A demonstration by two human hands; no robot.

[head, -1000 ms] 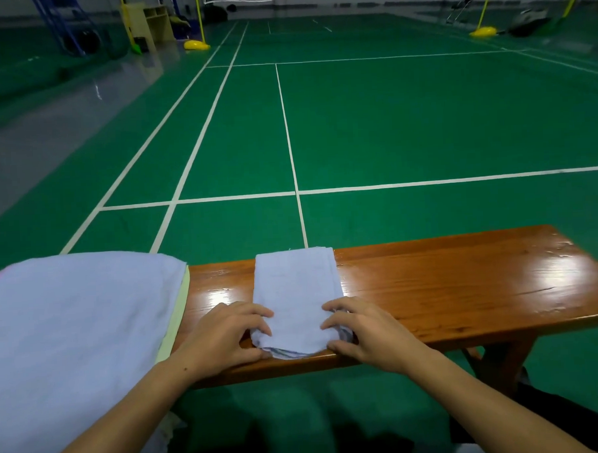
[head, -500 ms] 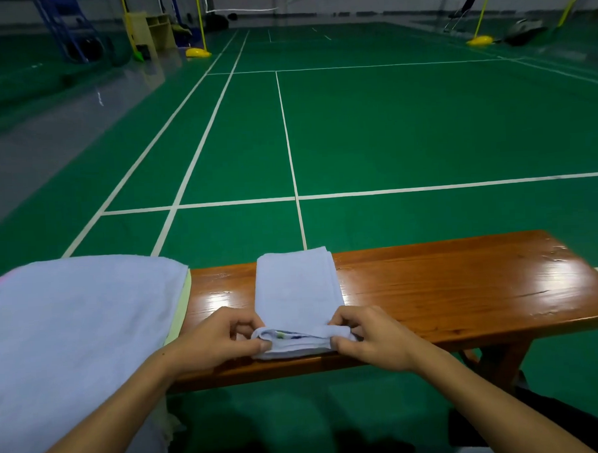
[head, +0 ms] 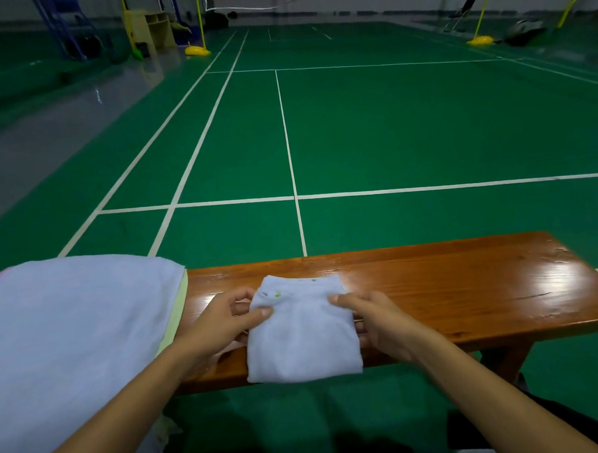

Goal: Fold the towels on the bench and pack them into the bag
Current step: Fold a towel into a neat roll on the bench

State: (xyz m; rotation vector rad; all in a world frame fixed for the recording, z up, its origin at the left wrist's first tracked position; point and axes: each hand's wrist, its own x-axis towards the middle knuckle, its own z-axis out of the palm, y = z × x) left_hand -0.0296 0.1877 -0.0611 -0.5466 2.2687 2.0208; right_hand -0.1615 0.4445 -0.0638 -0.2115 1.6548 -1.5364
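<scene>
On the bench (head: 464,287), folded towel (head: 302,342) between both hands' pinches

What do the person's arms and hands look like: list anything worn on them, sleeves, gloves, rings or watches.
Both forearms are bare right up to the bottom edge of the picture: no sleeves show. The left hand and the right hand wear no gloves. No watch or band shows on either wrist, and no ring can be seen on the visible fingers. No markings can be made out in the dim light.
</scene>
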